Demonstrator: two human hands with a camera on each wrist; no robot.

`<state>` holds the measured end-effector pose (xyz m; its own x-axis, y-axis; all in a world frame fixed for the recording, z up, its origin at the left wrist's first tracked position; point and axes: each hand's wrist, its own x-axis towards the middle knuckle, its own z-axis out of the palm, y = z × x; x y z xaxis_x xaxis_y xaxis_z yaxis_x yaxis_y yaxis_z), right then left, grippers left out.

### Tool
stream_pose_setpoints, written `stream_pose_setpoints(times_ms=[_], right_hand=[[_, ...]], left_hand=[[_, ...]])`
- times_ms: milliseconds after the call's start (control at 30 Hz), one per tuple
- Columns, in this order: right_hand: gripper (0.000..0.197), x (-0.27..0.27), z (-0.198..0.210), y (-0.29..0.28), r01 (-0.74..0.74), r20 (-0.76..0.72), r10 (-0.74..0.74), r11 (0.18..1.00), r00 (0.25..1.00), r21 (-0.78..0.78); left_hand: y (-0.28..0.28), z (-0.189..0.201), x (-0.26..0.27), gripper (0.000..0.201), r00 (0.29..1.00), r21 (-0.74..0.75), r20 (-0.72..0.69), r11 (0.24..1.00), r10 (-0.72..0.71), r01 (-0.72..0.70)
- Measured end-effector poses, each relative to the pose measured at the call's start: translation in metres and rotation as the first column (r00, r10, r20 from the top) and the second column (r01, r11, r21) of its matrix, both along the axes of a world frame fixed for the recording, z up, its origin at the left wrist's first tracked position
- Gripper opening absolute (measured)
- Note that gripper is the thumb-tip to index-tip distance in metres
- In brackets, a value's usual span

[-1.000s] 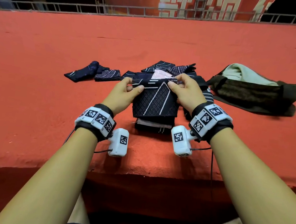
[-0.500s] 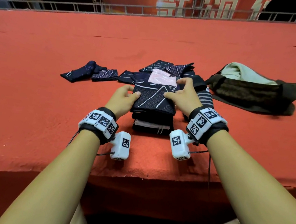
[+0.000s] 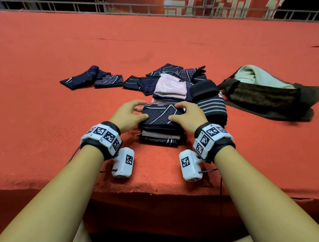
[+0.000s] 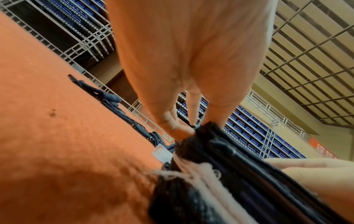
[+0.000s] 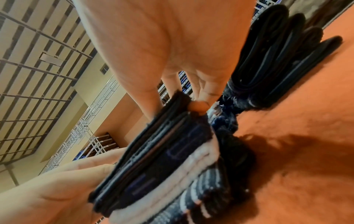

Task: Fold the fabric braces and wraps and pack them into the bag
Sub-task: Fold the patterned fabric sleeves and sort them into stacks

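On the red carpeted platform (image 3: 40, 88), near its front edge, a stack of folded wraps (image 3: 160, 134) sits with dark patterned layers and a pale pink layer showing at its near side. The left hand (image 3: 129, 113) holds the top folded wrap (image 3: 159, 114) at its 9 o'clock edge: the thumb lies on the upper face and the curled fingers reach round the far corner. The right hand (image 3: 189, 115) mirrors it at the 3 o'clock edge, thumb on top and fingers curled over the far corner. The left wrist view shows a fingertip (image 4: 182, 131) pressed against the corner of the dark layers (image 4: 220, 151), and the right wrist view shows a fingertip (image 5: 198, 106) tucked against the end of the stack (image 5: 162, 159), so both hands have a closed hold on the folded piece.

At 12 o'clock from the stack lies a pink folded wrap (image 3: 171, 86) on more dark pieces (image 3: 175, 71). At 1 o'clock, just beside the right hand, stands a black and grey striped brace (image 3: 211, 102). At 10 o'clock, well apart, two loose dark wraps (image 3: 92, 78) lie flat. The bag (image 3: 265, 96) rests at 2 o'clock, dark olive, with a pale cloth (image 3: 258, 76) showing at its open top. A metal railing (image 3: 68, 5) runs along the far edge of the platform
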<state>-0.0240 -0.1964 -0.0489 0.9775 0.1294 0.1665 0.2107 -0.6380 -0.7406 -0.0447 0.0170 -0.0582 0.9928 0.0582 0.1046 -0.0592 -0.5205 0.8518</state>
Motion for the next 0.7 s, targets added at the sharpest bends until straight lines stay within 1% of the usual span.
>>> stream_pose_setpoints(times_ms=[67,167,267,400,500,600,633,700], right_hand=[[0.051,-0.001,0.005,0.001,-0.003,0.033,0.005,0.999,0.999,-0.044],[0.047,-0.001,0.009,0.003,-0.006,0.045,0.011,0.994,0.999,-0.107],[0.044,-0.002,0.008,0.006,-0.028,0.024,0.033,0.979,0.999,-0.204],[0.040,-0.006,0.010,0.009,-0.090,0.022,0.102,0.946,0.995,-0.311],[0.038,-0.010,0.006,0.014,-0.124,-0.009,0.128,0.934,0.992,-0.335],[0.040,-0.013,0.001,0.015,-0.137,-0.034,0.133,0.924,0.990,-0.356],[0.040,-0.014,0.000,0.015,-0.140,-0.037,0.135,0.922,0.990,-0.360],[0.041,-0.017,0.002,0.014,-0.144,-0.051,0.134,0.917,0.990,-0.372]], left_hand=[[0.000,0.002,0.001,0.036,1.000,0.025,0.016,1.000,0.008,-0.008],[0.001,0.003,0.004,0.028,0.998,-0.008,0.032,0.999,0.052,-0.052],[0.002,0.000,0.007,0.024,0.997,0.013,-0.017,0.997,0.078,-0.078],[0.001,-0.004,0.006,0.028,0.996,0.056,-0.076,0.997,0.052,-0.048],[0.000,-0.006,0.001,0.031,0.996,0.026,-0.079,0.999,0.033,-0.031],[-0.001,-0.006,-0.008,0.034,0.993,-0.020,-0.116,1.000,0.016,-0.018],[-0.001,-0.005,-0.011,0.035,0.993,-0.014,-0.121,1.000,0.004,-0.006],[-0.002,-0.002,-0.016,0.038,0.994,0.064,-0.105,0.998,-0.012,0.018]])
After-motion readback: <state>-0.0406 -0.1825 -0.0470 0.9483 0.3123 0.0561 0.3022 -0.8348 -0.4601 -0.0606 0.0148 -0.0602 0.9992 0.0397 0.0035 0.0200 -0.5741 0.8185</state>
